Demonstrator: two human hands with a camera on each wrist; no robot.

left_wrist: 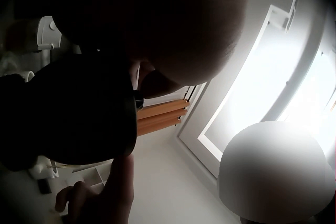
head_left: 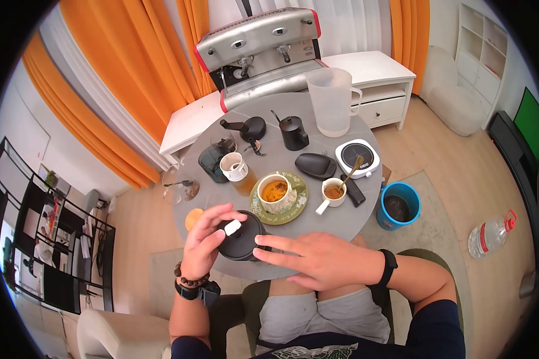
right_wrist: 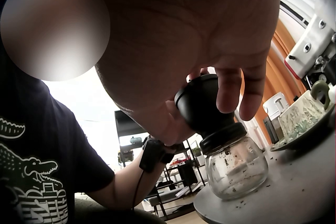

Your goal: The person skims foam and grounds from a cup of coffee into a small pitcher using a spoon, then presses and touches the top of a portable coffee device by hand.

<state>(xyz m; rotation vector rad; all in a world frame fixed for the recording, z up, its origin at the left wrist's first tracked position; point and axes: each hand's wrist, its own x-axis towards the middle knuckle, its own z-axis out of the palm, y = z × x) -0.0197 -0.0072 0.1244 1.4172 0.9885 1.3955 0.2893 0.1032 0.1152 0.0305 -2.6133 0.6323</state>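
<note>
A black, round-topped grinder (head_left: 241,244) stands near the table's front edge; the right wrist view shows its black body (right_wrist: 202,106) above a clear glass jar (right_wrist: 236,169) with dark specks inside. My left hand (head_left: 200,248) grips the black top from the left, thumb and fingers curled near a small white piece (head_left: 232,227). From the right, my right hand (head_left: 326,257) reaches over with two fairly straight fingers touching the top's edge. In the left wrist view the black body (left_wrist: 86,111) is a dark silhouette, with right-hand fingers (left_wrist: 118,190) below it.
Behind the grinder are a green plate (head_left: 302,206) bearing a cup with orange-brown contents, a small white cup (head_left: 333,200), a scale (head_left: 357,149), a black kettle (head_left: 293,133) and a tall clear pitcher (head_left: 330,105). A blue bucket (head_left: 399,206) stands right of the table.
</note>
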